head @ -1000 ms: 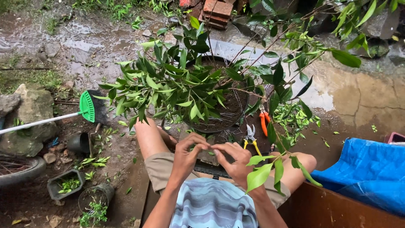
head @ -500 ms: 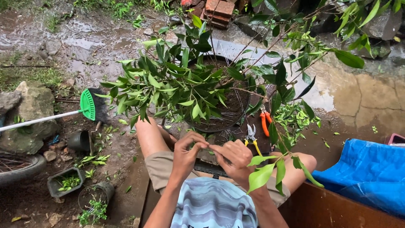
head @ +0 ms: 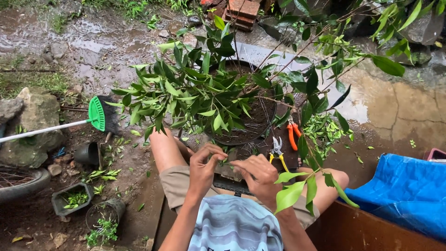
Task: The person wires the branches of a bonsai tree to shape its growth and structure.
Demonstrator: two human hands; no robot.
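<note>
1. So, your big leafy potted plant (head: 218, 100) sits right where it was a second ago, far side of your knees, in the round dark pot (head: 241, 135), branches fanning left and right. Nothing about it has shifted.
2. Your left hand (head: 204, 169) has crept a bit to the right compared with a second back, fingers curled, tips pinching a small green sprig (head: 224, 161) just below the pot rim.
3. Your right hand (head: 258, 172) has closed in to meet it. It's bunched up, fingertips touching the same sprig, so both hands are now working that one little piece together, near edge of the pot.
4. Yellow-handled snips (head: 278, 151) and orange-handled pruners (head: 292, 132) lie untouched just right of your hands.
5. Green broom head (head: 97, 114) far left, same spot.
</note>
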